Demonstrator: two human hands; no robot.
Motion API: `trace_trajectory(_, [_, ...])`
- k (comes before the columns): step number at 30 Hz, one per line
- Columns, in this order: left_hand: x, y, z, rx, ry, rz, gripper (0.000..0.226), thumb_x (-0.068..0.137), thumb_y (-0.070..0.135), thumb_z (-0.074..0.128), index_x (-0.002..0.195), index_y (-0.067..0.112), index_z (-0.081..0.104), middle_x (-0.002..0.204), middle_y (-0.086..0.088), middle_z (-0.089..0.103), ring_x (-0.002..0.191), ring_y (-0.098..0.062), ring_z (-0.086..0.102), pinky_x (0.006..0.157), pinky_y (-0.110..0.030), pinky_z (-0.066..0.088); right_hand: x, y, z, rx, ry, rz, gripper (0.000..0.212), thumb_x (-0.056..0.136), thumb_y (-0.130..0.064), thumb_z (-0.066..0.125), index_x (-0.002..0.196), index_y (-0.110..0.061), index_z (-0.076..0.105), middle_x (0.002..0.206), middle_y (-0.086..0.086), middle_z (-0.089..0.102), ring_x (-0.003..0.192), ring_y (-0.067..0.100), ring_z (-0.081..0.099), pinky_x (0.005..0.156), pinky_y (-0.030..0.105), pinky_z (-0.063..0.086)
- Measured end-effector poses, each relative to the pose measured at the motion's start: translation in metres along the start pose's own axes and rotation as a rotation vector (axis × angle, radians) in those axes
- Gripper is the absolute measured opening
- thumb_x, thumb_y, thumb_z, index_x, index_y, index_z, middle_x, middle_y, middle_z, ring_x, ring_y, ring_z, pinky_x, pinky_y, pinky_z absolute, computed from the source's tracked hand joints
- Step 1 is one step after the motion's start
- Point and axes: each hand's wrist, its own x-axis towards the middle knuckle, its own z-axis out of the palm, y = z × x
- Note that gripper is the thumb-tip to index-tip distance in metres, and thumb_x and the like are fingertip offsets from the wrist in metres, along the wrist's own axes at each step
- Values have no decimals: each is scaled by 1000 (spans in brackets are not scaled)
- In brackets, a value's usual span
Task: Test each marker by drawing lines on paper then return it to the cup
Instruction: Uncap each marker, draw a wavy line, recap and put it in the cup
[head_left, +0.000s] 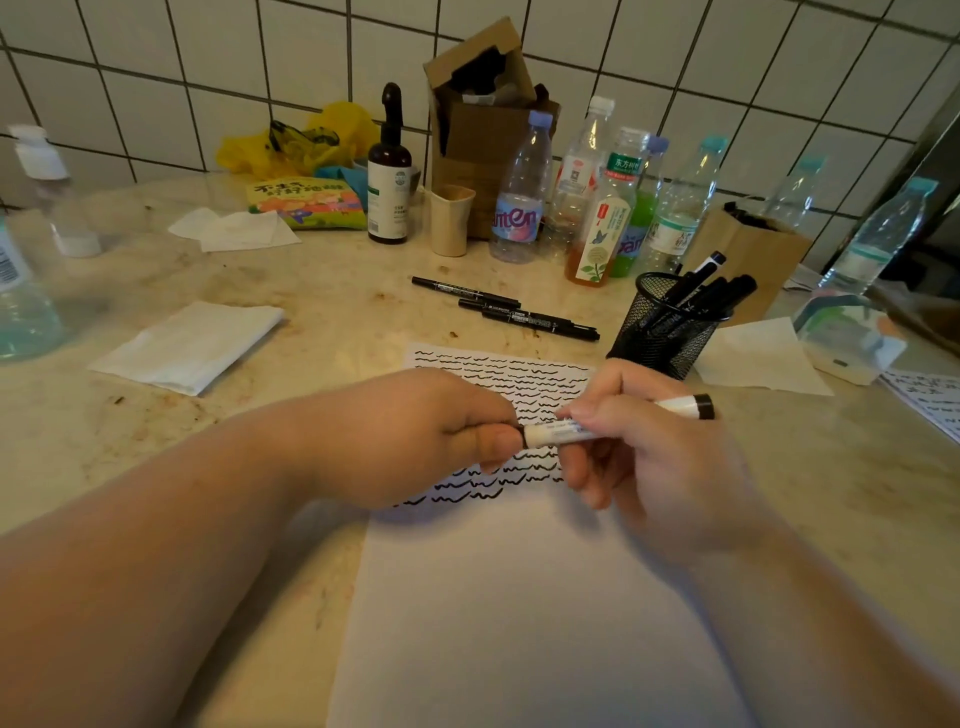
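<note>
Both hands meet over the middle of the sheet of paper (519, 597), which lies on the marble-patterned counter (322, 332) with its near edge toward the person. The white marker (613, 422) spans the gap between them, lying nearly level above the rows of black wavy lines that fill the paper's far half. The right hand (644, 452) has its fingers curled round the marker's white barrel, with the black end cap sticking out past the knuckles toward the counter's right edge. The left hand (431, 436) is closed round the marker's other end, thumb and fingers pinching the dark cap there; whether the cap is seated or already loose cannot be told. The near half of the paper is blank. Just beyond the paper's far right corner stands the black mesh cup (662, 332), holding several black markers that lean to the right. Three loose black pens (506, 307) lie side by side on the counter past the paper's far edge, apart from the cup and the hands. A folded white tissue (187, 345) lies toward the counter's left edge, and a cluster of plastic bottles (602, 192) stands along the tiled wall at the back.
</note>
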Motion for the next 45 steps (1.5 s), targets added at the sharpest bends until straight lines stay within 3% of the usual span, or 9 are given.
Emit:
trace_trajectory(3, [-8, -8, -9, -137, -84, -8, 34, 99, 46, 44, 68, 37, 54, 64, 13, 50, 61, -3, 44, 63, -24, 41, 1, -5, -17, 97, 123, -77, 13, 60, -17, 63, 48, -15, 57, 37, 11, 41, 29, 17, 33, 35, 17, 20])
trace_trajectory(6, [-9, -13, -14, -281, 122, -84, 33, 98, 45, 45, 71, 34, 60, 62, 15, 52, 58, -1, 46, 62, -22, 40, 4, -4, -22, 95, 165, -37, 26, 78, -15, 60, 52, -16, 61, 41, 8, 45, 31, 16, 35, 34, 17, 23])
trace_trajectory(8, [-2, -11, -10, -194, 217, -132, 25, 97, 43, 46, 82, 36, 65, 73, 16, 61, 67, -1, 53, 64, -21, 42, 2, 1, -13, -42, 137, 56, 33, 90, -19, 61, 57, -15, 64, 44, 8, 51, 38, 18, 40, 37, 21, 28])
trace_trajectory(12, [4, -13, -1, -2, 185, -187, 17, 99, 43, 47, 104, 38, 62, 86, 19, 63, 80, 2, 56, 66, -19, 41, -3, 4, -4, -186, 109, 184, 29, 91, -19, 64, 64, -10, 65, 51, 11, 55, 44, 20, 44, 42, 26, 33])
trace_trajectory(16, [3, -18, 0, 92, 151, -220, 19, 98, 46, 49, 104, 37, 65, 85, 17, 64, 78, 1, 56, 65, -19, 43, -5, 7, -4, -223, 74, 237, 25, 92, -13, 63, 68, -7, 65, 54, 13, 59, 46, 23, 49, 48, 30, 38])
trace_trajectory(22, [3, -22, 2, 117, 112, -202, 19, 93, 51, 55, 101, 39, 68, 86, 19, 65, 79, 1, 57, 68, -21, 45, -5, 9, 0, -229, 53, 252, 19, 77, -27, 66, 67, -12, 66, 60, 16, 64, 51, 24, 54, 50, 32, 39])
trace_trajectory(28, [3, -24, 2, 105, 127, -190, 23, 92, 52, 57, 105, 38, 71, 90, 20, 67, 82, 1, 59, 75, -23, 51, -6, 10, 1, -242, 21, 249, 20, 78, -29, 67, 64, -15, 66, 62, 17, 66, 54, 26, 55, 52, 35, 41])
trace_trajectory(38, [3, -23, 2, 106, 120, -190, 21, 93, 51, 57, 103, 38, 70, 89, 20, 66, 81, 2, 58, 68, -19, 44, -7, 8, -1, -269, 59, 264, 27, 91, -17, 65, 64, -13, 64, 62, 17, 65, 54, 25, 55, 53, 35, 41])
trace_trajectory(45, [2, -21, 0, 88, 114, -198, 19, 92, 53, 56, 95, 40, 69, 85, 18, 67, 78, 0, 59, 71, -23, 50, -6, 7, -5, -324, 121, 271, 28, 90, -13, 61, 62, -13, 63, 58, 16, 64, 49, 24, 53, 50, 32, 39])
